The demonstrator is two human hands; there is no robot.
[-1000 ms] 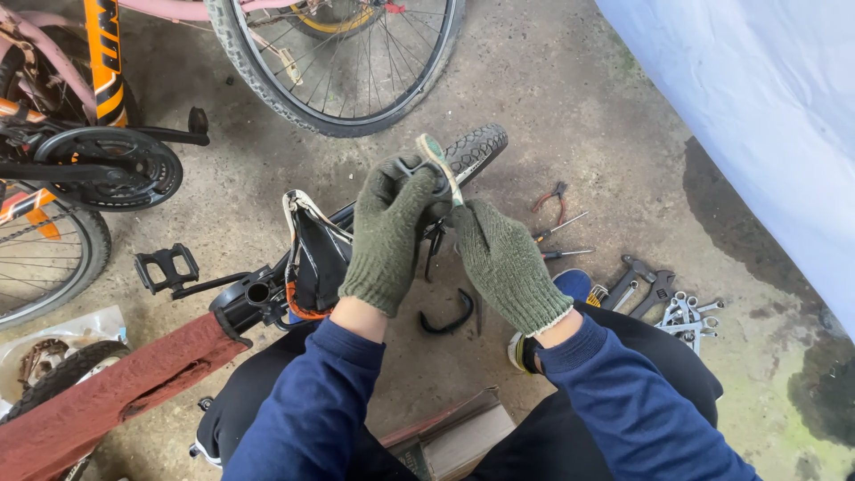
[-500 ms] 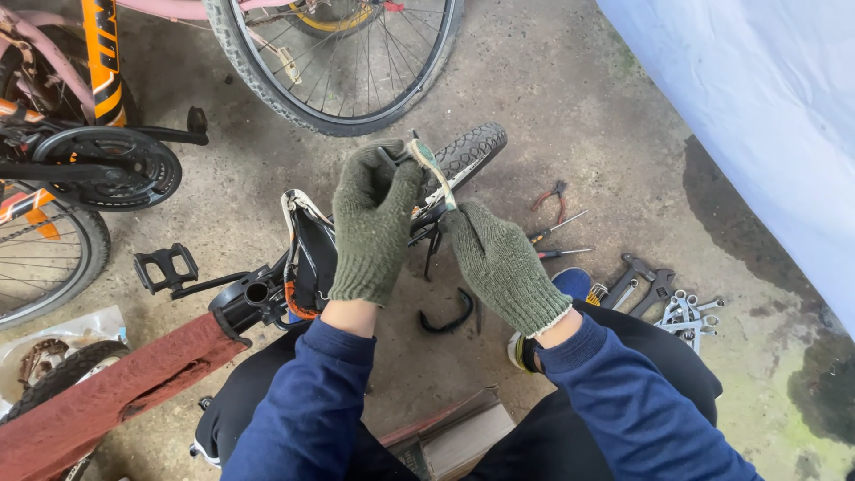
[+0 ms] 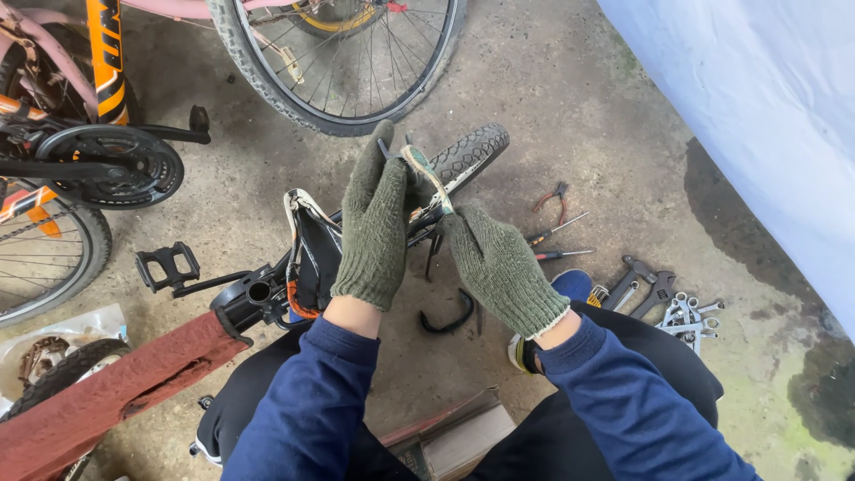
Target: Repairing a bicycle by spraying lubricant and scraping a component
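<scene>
I see my left hand in its green knit glove raised at the centre of the frame, fingers straight up and closed together, pressed flat against a narrow worn strip, greenish-white, that runs up between both hands. My right hand, gloved the same, sits just lower right of it, fingertips curled onto the strip's lower end, pinching it. The strip's top pokes out beside the left fingertips; what it is exactly I cannot tell. Behind the hands, a small knobby tyre and a torn saddle are partly covered. Wrenches and pliers lie on the concrete at right. The large bicycle wheel is cut off at the top edge.
</scene>
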